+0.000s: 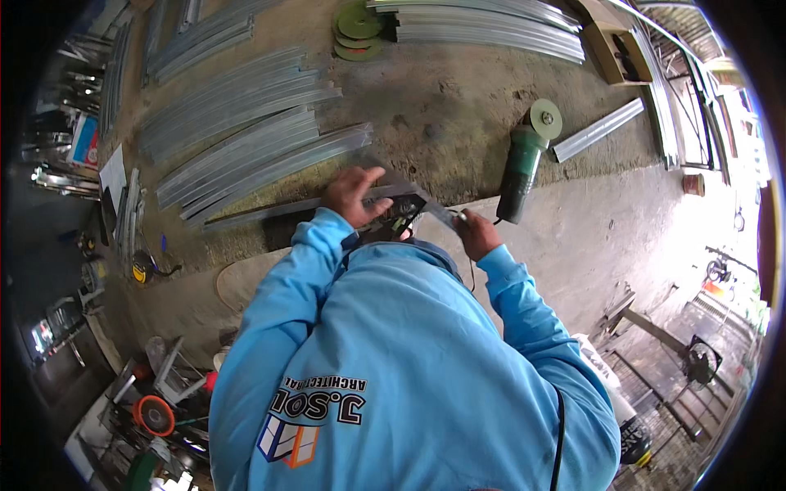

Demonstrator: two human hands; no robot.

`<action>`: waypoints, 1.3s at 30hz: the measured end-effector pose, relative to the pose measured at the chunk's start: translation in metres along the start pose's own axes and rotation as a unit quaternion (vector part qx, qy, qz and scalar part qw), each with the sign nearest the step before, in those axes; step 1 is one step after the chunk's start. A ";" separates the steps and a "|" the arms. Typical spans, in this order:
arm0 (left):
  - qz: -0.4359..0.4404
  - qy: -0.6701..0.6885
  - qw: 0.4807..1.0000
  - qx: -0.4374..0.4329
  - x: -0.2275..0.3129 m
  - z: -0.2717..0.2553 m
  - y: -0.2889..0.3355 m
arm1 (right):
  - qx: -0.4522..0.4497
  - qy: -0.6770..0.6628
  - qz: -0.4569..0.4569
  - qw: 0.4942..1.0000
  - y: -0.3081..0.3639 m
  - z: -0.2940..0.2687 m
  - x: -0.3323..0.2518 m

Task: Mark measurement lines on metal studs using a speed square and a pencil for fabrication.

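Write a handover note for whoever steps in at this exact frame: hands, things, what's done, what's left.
Left hand: spread flat, pressing a long dark metal bar on the workbench.
Right hand: closed around a small thin tool; its kind is too small to tell.
Nearby: green angle grinder lies just past the right hand, untouched; spare green discs at the far edge; piles of cut profiles to the left.
Done: many profiles stacked.
Left: likely the work on the bar; grinder not picked up.
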State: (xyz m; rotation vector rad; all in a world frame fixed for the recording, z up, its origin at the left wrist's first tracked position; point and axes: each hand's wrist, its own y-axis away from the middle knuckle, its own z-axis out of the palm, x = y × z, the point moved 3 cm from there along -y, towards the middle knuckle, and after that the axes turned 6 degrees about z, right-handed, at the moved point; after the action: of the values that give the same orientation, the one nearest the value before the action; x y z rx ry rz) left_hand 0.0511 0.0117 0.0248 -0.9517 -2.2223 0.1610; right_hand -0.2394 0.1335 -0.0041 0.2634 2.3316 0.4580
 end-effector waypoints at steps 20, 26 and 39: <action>-0.028 -0.185 0.982 -0.021 -0.036 -0.073 0.087 | 0.286 0.018 0.352 0.891 -0.089 -0.001 -0.045; -0.038 -0.223 0.972 -0.056 -0.065 -0.102 0.116 | 0.252 0.055 0.372 0.892 -0.083 -0.008 -0.054; -0.126 -0.313 0.928 -0.156 -0.118 -0.146 0.097 | 0.266 0.055 0.381 0.884 -0.080 -0.013 -0.072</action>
State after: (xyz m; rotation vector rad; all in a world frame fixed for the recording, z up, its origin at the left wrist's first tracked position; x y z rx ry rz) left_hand 0.2598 -0.0200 0.0319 -0.8395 -3.0099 -0.0167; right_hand -0.2017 0.0340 0.0176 1.4823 2.3474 0.1752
